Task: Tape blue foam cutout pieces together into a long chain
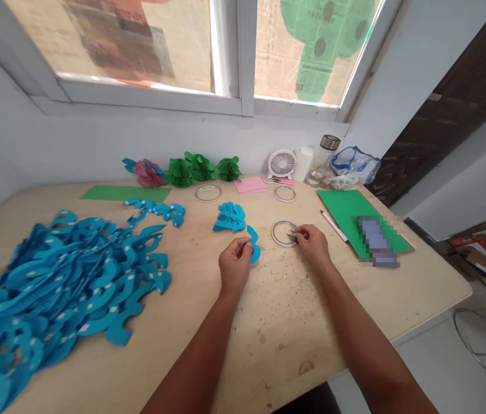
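Paper, 1 blue piece, is pinched in your left hand, left of the near tape roll; your right hand pinches a thin tool at it. Farther left, the white-marked pile looks done; the small stack seems left.

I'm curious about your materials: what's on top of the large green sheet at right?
A blurred, greyish oblong lies on the green sheet, overhanging its near edge; whatever it covers is hidden.
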{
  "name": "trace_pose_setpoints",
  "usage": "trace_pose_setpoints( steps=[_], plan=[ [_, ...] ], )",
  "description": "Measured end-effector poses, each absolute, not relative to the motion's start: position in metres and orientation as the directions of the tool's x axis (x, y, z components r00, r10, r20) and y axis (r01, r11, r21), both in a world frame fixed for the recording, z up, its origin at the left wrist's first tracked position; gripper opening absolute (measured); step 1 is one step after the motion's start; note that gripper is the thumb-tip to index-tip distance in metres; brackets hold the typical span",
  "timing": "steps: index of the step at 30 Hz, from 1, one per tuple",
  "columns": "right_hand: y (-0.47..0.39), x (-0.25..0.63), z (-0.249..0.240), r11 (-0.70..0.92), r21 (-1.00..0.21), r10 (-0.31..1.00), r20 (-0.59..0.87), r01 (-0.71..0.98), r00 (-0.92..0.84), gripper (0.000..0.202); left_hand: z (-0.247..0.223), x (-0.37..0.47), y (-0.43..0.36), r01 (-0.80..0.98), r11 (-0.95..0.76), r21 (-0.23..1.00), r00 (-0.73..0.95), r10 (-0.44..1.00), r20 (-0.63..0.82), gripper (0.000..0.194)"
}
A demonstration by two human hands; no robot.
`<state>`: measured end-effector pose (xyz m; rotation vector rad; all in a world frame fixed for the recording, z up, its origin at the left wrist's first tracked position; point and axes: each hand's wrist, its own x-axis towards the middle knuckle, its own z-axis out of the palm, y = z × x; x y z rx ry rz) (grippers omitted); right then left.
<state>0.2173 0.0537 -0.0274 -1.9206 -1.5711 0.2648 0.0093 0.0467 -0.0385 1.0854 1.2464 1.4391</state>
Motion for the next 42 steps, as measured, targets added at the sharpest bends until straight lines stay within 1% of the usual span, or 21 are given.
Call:
trace_pose_setpoints(
  steps=[2,9,17,26,33,42],
  plan=[
    [0.0529,0.2184,-0.0288,-0.067,-0.585,0.94,0.235,0.808,0.247,0.011,-0.0391,0.0092,0.0467,-0.085,-0.072,0.994,-0.191,0.98,0.055,0.021],
    [0.0527,0.2198,-0.0304,-0.039,-0.528,0.947,0.251,0.848,0.199,0.012,-0.0361,0.0095,0.0464,-0.078,-0.057,0.995,-0.196,0.98,0.041,0.021],
    [0.0513,0.2181,-0.0284,-0.04,-0.506,0.949,0.251,0.862,0.191,0.012,-0.0333,0.0098,0.0453,-0.076,-0.032,0.997,-0.195,0.981,0.016,0.022],
    [0.0516,0.2177,-0.0274,-0.036,-0.518,0.952,0.243,0.855,0.187,0.012,-0.0302,0.0102,0.0439,-0.087,-0.039,0.995,-0.211,0.977,0.02,0.019],
    [0.0502,0.2167,-0.0259,-0.039,-0.519,0.951,0.244,0.854,0.191,0.008,-0.0315,0.0096,0.0439,-0.074,-0.054,0.996,-0.203,0.979,0.038,0.019],
    [0.0506,0.2181,-0.0264,-0.021,-0.566,0.946,0.255,0.824,0.199,0.008,-0.03,0.0097,0.0443,-0.075,-0.043,0.996,-0.203,0.979,0.027,0.019]
  ],
)
